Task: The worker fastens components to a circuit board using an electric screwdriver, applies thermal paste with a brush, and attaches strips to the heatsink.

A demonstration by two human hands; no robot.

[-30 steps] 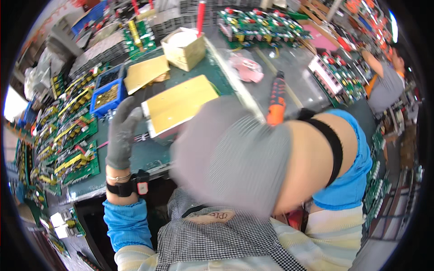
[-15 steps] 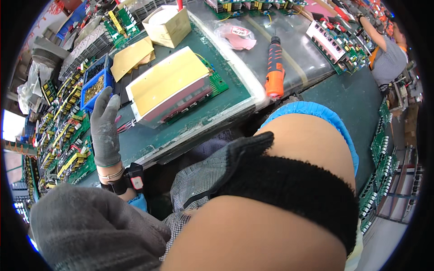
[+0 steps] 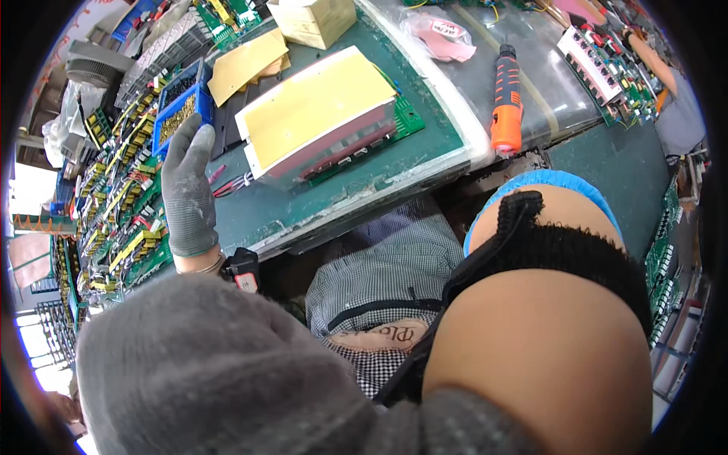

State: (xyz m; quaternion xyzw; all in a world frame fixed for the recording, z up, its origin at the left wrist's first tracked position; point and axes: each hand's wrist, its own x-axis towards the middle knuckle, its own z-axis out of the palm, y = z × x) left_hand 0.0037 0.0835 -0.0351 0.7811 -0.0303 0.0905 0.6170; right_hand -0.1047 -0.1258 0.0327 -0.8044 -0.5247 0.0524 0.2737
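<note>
My left hand (image 3: 191,186), in a grey knit glove, is at the near edge of a blue bin (image 3: 203,106) of small brass-coloured fasteners (image 3: 177,121). Its visible fingers are stretched out and slightly apart, with nothing seen in them. Right of it lies a boxy metal-sided assembly (image 3: 356,133) with a yellow sheet (image 3: 318,98) on top, on a green circuit board (image 3: 410,119). Wires (image 3: 233,184) come out of its left end. My bent right arm (image 3: 538,334), with a black strap, fills the lower right; its hand is out of sight.
An orange and black power screwdriver (image 3: 506,106) lies on the bench beside a plastic bag (image 3: 440,36). Yellow sheets (image 3: 246,67) and a light box (image 3: 312,21) are behind the assembly. Circuit boards (image 3: 125,205) crowd the left. Another person's arm (image 3: 656,64) is at far right.
The view has shifted, so the bench things appear farther right and higher. My left hand stays by the blue bin. My right arm appears farther right.
</note>
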